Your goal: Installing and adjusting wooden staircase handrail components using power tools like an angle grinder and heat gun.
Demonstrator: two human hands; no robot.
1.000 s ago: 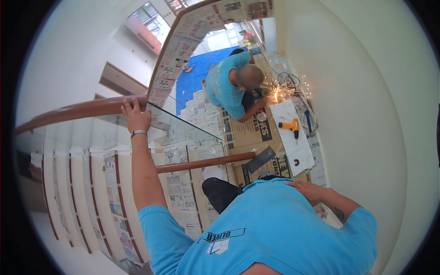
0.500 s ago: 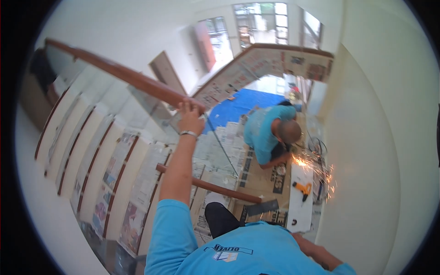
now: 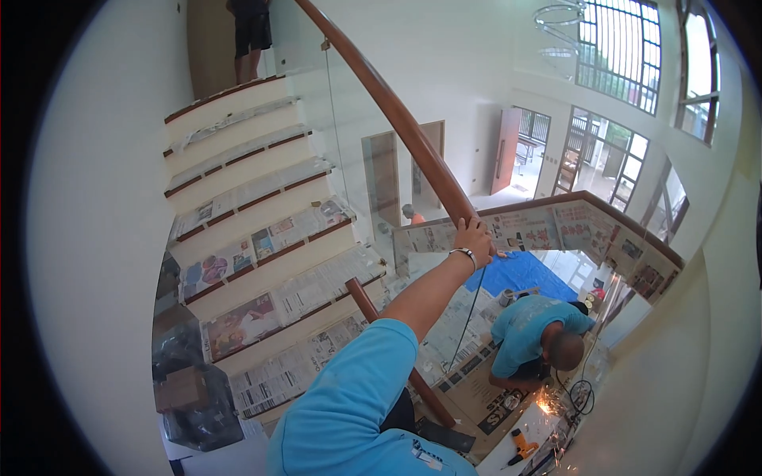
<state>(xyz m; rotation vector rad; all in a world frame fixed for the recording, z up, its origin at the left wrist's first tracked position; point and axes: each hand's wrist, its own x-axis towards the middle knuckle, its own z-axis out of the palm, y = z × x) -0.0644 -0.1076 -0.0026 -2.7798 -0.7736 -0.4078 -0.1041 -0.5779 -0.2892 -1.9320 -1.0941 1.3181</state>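
Left hand (image 3: 474,236) closed around wooden handrail (image 3: 397,119) above glass panel (image 3: 349,143). Right hand out of view. Crouching co-worker (image 3: 536,333) grinds below, sparks (image 3: 548,406) flying.

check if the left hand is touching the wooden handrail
Touching. The head view shows the left hand wrapped over the handrail, fingers curled on its top with no gap visible.

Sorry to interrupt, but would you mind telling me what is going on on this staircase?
The person wearing the camera grips the curved wooden handrail with the left hand; the right hand is out of view. Below on the landing, a co-worker in a blue shirt crouches over a tool that throws sparks. An orange drill lies nearby. Newspaper covers the stair treads, and another person stands at the top.
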